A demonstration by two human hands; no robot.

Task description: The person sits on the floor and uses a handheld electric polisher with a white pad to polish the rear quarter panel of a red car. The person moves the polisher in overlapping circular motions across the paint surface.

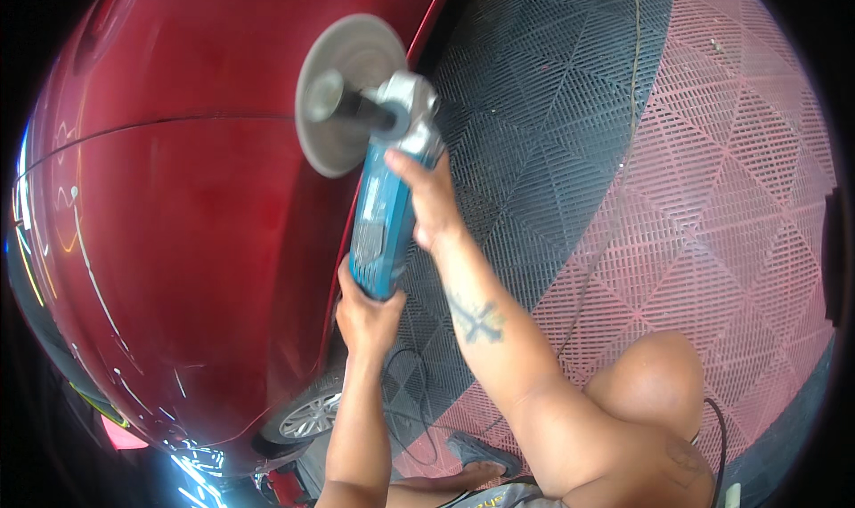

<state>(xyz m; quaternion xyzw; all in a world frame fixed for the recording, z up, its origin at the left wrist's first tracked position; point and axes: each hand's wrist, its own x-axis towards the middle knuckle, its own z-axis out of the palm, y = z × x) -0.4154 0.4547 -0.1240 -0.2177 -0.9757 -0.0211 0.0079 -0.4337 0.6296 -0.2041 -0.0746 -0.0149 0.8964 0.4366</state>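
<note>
A blue power polisher (382, 221) with a metal gear head is held in front of a red car's side panel (220, 241). Its round grey pad (361, 47) faces the paintwork near the lower body edge; whether they touch I cannot tell. A dark side handle with a rounded end sticks out of the head, over the pad. My right hand (434, 197) grips the body just behind the metal head, its thumb on the casing. Around the rear end of the polisher, my left hand (371, 314) is closed.
Grey and pink slatted floor tiles (668, 241) lie beside the car. A thin cable (636, 60) runs across them, and a dark cord (427, 401) loops near the car wheel (310, 414). My knee (648, 381) is bent at the lower right, and a sandal (481, 451) shows below.
</note>
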